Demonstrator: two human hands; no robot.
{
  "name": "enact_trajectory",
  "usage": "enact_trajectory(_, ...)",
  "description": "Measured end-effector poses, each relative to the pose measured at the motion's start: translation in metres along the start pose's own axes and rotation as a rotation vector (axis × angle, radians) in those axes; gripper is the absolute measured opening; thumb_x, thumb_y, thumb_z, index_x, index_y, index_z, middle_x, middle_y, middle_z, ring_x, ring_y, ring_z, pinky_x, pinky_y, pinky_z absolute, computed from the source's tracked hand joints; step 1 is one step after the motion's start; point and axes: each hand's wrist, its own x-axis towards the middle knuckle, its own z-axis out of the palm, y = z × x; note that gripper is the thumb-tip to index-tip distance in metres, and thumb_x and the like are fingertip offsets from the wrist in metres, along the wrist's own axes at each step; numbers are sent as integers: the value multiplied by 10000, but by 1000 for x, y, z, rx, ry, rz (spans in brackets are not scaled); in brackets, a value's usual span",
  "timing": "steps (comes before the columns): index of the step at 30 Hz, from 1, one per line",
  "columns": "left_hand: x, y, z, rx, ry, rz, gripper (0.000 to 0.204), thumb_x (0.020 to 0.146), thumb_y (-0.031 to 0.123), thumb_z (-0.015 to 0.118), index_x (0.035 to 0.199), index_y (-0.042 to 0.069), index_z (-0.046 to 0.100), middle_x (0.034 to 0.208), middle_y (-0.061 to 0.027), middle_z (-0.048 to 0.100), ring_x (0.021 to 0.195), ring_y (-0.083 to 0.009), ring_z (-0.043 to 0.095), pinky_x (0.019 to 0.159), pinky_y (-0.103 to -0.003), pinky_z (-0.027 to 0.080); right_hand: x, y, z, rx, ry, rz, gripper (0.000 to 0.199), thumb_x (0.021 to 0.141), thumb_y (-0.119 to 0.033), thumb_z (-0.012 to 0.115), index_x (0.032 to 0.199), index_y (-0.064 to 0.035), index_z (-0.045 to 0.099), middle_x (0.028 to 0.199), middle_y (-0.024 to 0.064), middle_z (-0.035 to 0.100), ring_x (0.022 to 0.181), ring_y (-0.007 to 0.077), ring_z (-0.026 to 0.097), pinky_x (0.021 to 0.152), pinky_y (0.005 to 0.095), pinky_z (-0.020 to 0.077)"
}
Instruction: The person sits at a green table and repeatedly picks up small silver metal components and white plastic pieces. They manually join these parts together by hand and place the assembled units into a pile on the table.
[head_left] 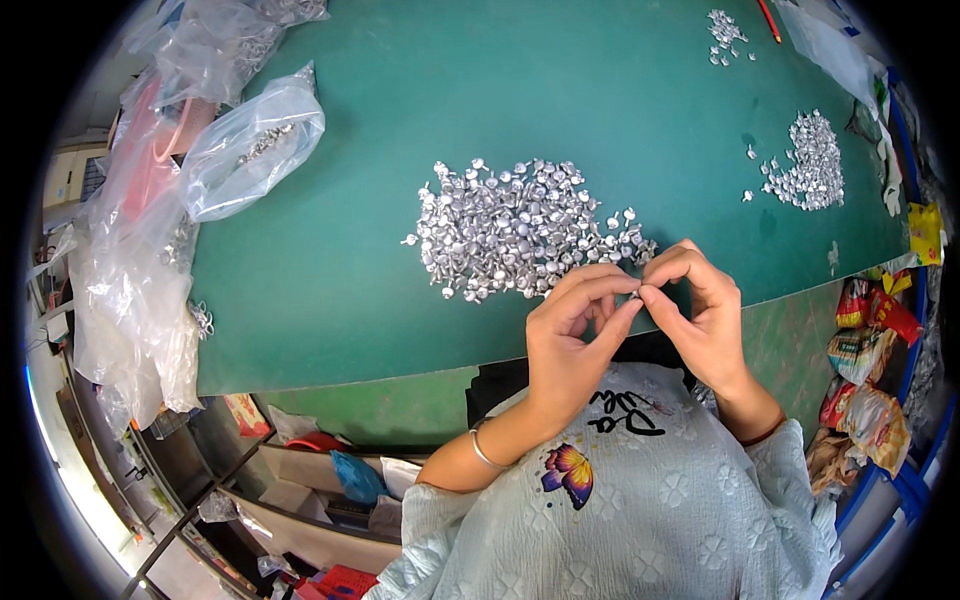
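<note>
Both hands' fingertips, left hand point(575, 330) and right hand point(700, 310), around small silver piece point(636, 292).

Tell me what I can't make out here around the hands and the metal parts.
Head view, the only one:
- The piece pinched between the left hand and right hand: too small, covered by fingertips.
- The big pile of silver parts: shape of each too fine.
- Contents of the clear bag: blurred by plastic.
- The small pile: bent near the rim.

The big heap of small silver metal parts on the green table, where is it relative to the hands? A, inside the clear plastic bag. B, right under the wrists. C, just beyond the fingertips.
C: the heap of small silver metal parts lies on the green table just past the left hand and right hand.
</note>
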Motion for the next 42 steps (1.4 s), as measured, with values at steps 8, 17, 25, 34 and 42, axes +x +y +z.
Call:
enact_trajectory(8, -2, 7, -1, -210, 10, -63, 213, 776, -126, 630, 972, -45, 642, 1024, -72, 580, 716, -45, 475, 590, -179, 395, 1, -9, -3, -29, 17, -168, 128, 710, 6, 707, 823, -12, 651, 776, 74, 633, 740, 200, 559, 688, 300, 425)
enact_trajectory(17, -3, 6, -3, -310, -25, -94, 201, 797, -118, 615, 986, -55, 640, 1014, -95, 594, 753, -67, 515, 619, -191, 421, -1, -15, -4, -132, 41, -264, 133, 666, -41, 738, 768, -12, 657, 758, 71, 627, 717, 220, 532, 677, 317, 405)
enact_trajectory(25, -1, 2, -8, -363, -86, -113, 174, 820, -102, 598, 984, -61, 639, 1012, -124, 612, 831, -102, 566, 678, -211, 455, -3, -20, -3, -300, 81, -379, 163, 646, -45, 743, 782, -21, 657, 766, 58, 619, 715, 229, 523, 667, 323, 379)
enact_trajectory(34, 0, 5, -9, -369, -123, -175, 94, 839, -51, 602, 931, -44, 620, 931, -89, 623, 797, -92, 561, 683, -219, 449, -7, -12, -2, 501, -65, 246, 67, 862, -45, 610, 850, 20, 595, 756, 49, 605, 746, 123, 543, 687, 256, 423)
enact_trajectory(42, 2, 3, -10, -672, -68, -457, 102, 882, 48, 595, 972, -1, 597, 866, -30, 628, 680, -10, 465, 574, -165, 344, 3, 2, -8, 418, -27, 266, 119, 919, -63, 543, 872, 32, 595, 780, 48, 613, 735, 85, 562, 704, 221, 447)
